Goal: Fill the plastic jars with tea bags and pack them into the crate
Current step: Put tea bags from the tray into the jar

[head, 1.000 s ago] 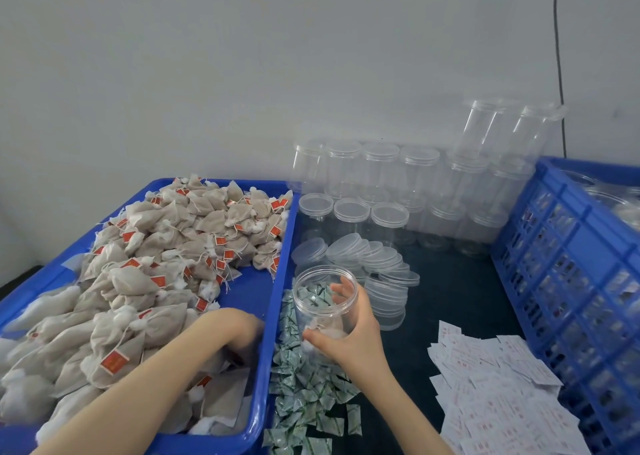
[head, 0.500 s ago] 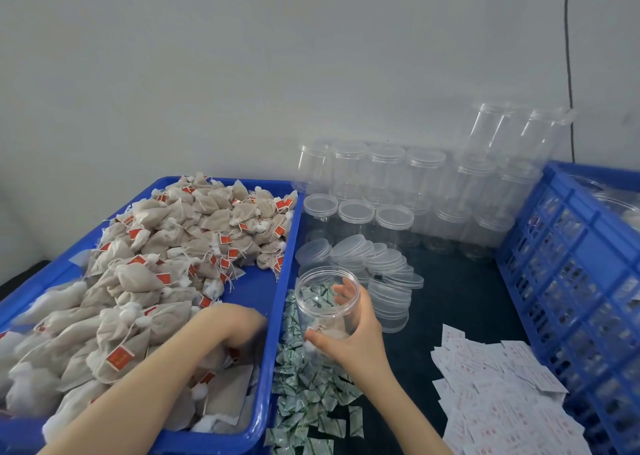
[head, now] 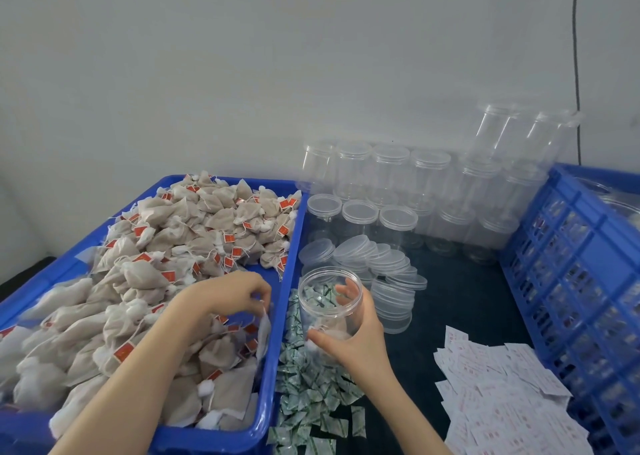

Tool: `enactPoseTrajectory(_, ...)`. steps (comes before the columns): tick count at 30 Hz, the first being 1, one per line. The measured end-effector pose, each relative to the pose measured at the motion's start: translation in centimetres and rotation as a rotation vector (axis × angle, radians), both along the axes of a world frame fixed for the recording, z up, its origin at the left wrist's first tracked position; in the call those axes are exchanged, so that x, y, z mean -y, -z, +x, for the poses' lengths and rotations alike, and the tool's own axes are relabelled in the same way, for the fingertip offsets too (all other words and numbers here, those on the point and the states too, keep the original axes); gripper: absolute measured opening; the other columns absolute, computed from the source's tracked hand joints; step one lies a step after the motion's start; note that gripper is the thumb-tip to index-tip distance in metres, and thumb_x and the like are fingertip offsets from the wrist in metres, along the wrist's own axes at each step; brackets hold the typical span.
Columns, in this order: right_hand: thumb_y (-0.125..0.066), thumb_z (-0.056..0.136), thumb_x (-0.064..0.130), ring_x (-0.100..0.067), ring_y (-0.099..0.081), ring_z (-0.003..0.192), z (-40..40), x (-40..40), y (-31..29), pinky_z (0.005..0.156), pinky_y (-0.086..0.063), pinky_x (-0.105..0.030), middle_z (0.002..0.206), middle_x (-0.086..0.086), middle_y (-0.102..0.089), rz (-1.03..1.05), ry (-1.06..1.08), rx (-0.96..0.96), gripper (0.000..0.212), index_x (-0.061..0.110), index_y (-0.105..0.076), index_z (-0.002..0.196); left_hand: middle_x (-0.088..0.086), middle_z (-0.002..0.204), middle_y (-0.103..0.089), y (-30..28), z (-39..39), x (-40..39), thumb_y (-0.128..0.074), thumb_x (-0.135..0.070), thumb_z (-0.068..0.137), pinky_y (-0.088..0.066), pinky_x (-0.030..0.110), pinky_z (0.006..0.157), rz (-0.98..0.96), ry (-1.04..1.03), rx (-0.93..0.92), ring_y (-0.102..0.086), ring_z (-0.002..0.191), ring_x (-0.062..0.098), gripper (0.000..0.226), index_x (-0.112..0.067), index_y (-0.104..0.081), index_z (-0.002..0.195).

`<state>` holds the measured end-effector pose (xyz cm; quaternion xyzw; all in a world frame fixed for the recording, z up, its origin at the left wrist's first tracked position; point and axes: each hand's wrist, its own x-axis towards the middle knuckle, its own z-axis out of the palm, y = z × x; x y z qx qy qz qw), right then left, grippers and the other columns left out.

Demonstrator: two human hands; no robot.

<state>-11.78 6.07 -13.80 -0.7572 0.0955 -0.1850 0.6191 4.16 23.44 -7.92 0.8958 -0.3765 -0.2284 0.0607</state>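
Observation:
A blue tray (head: 287, 302) on the left holds a heap of beige tea bags (head: 194, 233) with red tags. My left hand (head: 235, 295) is down in the tray near its right wall, fingers curled and pinching at a tea bag (head: 265, 326). My right hand (head: 349, 344) grips an open clear plastic jar (head: 329, 299) just right of the tray, with a tea bag or two at its bottom. A blue slatted crate (head: 571, 264) stands at the far right.
Empty lidded jars (head: 391, 174) are stacked against the wall, with loose clear lids (head: 384, 264) in front. Small green sachets (head: 311, 385) lie beside the tray. White paper slips (head: 495, 395) are spread at the lower right. A black cable (head: 575, 56) runs down the wall.
My left hand has risen a little from among the tea bags, its fingers now pinching at one. My right hand and the jar have stayed in place.

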Motion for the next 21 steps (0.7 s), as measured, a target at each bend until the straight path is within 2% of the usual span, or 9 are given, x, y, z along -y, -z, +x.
enactPoseTrajectory(2,-0.086,0.053,0.037,0.02,-0.047,0.111,-0.1,0.0,0.0,0.084,-0.038,0.002,0.125,0.022,-0.053,-0.008,0.0,-0.003,0.086,0.049,-0.039,0.124,-0.006,0.115,-0.058,-0.6,0.3,-0.4,-0.057,-0.019,0.092,-0.045,0.035,0.094,-0.066,-0.035,0.002,-0.056,0.107,0.016,0.021,-0.027,-0.052,0.074)
enactPoseTrajectory(3,-0.087,0.054,0.034,0.02,-0.047,0.112,-0.1,0.1,0.0,0.084,-0.038,0.002,0.125,0.022,-0.053,-0.007,-0.004,-0.004,0.086,0.049,-0.039,0.125,-0.007,0.119,-0.058,-0.8,0.4,-0.6,-0.055,-0.018,0.093,-0.046,0.037,0.094,-0.099,-0.06,0.0,-0.057,0.109,0.016,0.021,-0.027,-0.052,0.074)
enactPoseTrajectory(5,-0.089,0.055,0.032,0.019,-0.047,0.112,-0.1,0.0,0.0,0.084,-0.039,0.002,0.126,0.022,-0.054,0.006,-0.01,-0.013,0.087,0.05,-0.039,0.125,-0.007,0.109,-0.063,-1.0,0.7,-0.8,-0.052,-0.016,0.095,-0.051,0.03,0.079,-0.189,-0.127,0.001,-0.062,0.095,0.016,0.022,-0.026,-0.051,0.076)
enactPoseTrajectory(7,-0.086,0.05,0.04,0.018,-0.048,0.112,-0.1,-0.1,-0.1,0.084,-0.04,0.001,0.125,0.022,-0.055,0.014,-0.005,-0.024,0.089,0.051,-0.039,0.125,-0.007,0.087,-0.062,-1.3,0.7,-0.9,-0.05,-0.015,0.096,-0.049,0.022,0.065,-0.279,-0.197,0.031,-0.059,0.075,0.012,0.021,-0.026,-0.052,0.078)
enactPoseTrajectory(11,-0.082,0.045,0.049,0.014,-0.05,0.114,0.0,-0.5,-0.2,0.086,-0.043,-0.004,0.125,0.022,-0.054,0.025,-0.004,-0.04,0.089,0.053,-0.039,0.123,-0.003,0.076,-0.063,-1.8,0.7,-0.9,-0.053,-0.018,0.094,-0.05,0.032,0.066,-0.469,-0.34,0.174,-0.06,0.07,0.022,0.015,-0.022,-0.058,0.081)
enactPoseTrajectory(13,-0.081,0.045,0.048,0.006,-0.051,0.119,0.0,-0.8,-0.1,0.095,-0.046,-0.015,0.128,0.02,-0.054,0.028,-0.008,-0.04,0.091,0.053,-0.038,0.125,-0.005,0.071,-0.062,-2.1,0.6,-0.8,-0.053,-0.017,0.093,-0.045,0.024,0.059,-0.587,-0.396,0.215,-0.056,0.063,0.014,0.018,-0.025,-0.058,0.077)
enactPoseTrajectory(16,-0.082,0.045,0.047,-0.003,-0.051,0.124,0.0,-0.9,0.0,0.106,-0.046,-0.032,0.133,0.015,-0.053,0.029,-0.013,-0.045,0.094,0.05,-0.039,0.129,-0.009,0.078,-0.064,-2.6,0.4,-0.6,-0.055,-0.018,0.093,-0.043,0.019,0.061,-0.764,-0.46,0.315,-0.059,0.072,0.008,0.013,-0.023,-0.061,0.083)
enactPoseTrajectory(21,-0.083,0.046,0.048,-0.003,-0.052,0.123,0.0,-1.1,0.0,0.107,-0.046,-0.036,0.132,0.015,-0.054,0.018,-0.011,-0.059,0.1,0.042,-0.04,0.135,-0.024,0.084,-0.061,-4.1,-0.4,0.6,-0.059,-0.015,0.091,-0.039,0.011,0.069,-1.068,-0.47,0.39,-0.056,0.081,-0.011,0.013,-0.028,-0.063,0.089)
